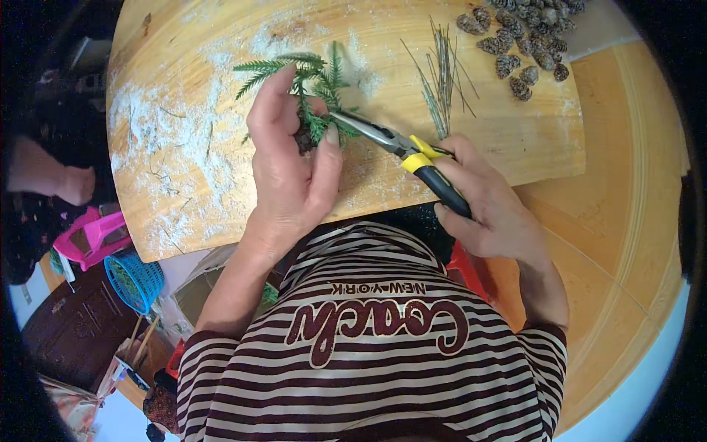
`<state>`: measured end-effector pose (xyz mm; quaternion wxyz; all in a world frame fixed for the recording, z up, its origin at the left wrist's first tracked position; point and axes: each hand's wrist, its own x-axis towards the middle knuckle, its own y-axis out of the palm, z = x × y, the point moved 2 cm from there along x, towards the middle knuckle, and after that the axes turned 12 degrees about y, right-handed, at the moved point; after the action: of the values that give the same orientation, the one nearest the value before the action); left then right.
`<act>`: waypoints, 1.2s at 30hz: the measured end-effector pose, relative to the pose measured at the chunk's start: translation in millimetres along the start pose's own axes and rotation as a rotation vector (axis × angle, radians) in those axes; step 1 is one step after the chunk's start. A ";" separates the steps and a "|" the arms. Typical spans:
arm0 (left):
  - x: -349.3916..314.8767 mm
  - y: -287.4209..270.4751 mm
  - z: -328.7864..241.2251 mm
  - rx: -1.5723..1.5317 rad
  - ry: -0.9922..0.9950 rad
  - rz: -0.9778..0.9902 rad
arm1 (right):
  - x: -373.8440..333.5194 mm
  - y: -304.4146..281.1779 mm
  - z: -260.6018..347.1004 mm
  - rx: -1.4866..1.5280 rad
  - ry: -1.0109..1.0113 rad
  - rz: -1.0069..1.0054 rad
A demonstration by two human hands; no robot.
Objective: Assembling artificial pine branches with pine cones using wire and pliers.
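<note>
- We held the green sprig (317,82) above the wooden board (534,140), its fronds fanning out past our fingers.
- Our left hand (286,158) came up palm inward, fingers curled and thumb raised, pinching the sprig – with a dark brown lump (305,140) showing in the palm.
- Our right hand (490,195) reached in from the other side, wrist bent, wrapped round the black-and-yellow pliers (387,138); their tips met the sprig beside the left thumb.
- Beyond lay thin wires (444,74), pine cones (524,40) and white flecks (169,136).
- Below the board's left edge, a blue basket (152,281) contained greenery (125,274).
- We could not tell whether the pliers' jaws gripped anything – foliage covered their ends.
- The lump was mostly hidden by fingers and leaves, the pine cones were cut off at the upper rim, and another person's hand (55,177) sat in dimness, its fingers unclear.
</note>
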<state>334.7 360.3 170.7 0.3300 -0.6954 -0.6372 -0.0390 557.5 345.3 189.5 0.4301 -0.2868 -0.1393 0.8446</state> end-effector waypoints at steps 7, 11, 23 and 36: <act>-3.2 3.2 4.6 0.112 0.162 -0.001 | 3.2 8.8 -2.5 0.056 0.018 0.003; -2.7 3.6 5.1 0.165 0.221 -0.011 | 3.7 10.3 -2.4 0.051 0.001 0.008; -6.2 -0.4 4.6 -0.070 0.060 -0.066 | 1.7 6.5 -3.8 0.102 -0.079 0.060; -10.3 1.7 5.9 -0.116 0.061 -0.145 | 6.5 -5.6 -1.5 0.434 0.043 0.362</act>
<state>332.1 354.5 160.5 0.3049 -0.6637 -0.6723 -0.1208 559.0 353.8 188.6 0.3266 -0.2262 0.1075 0.9114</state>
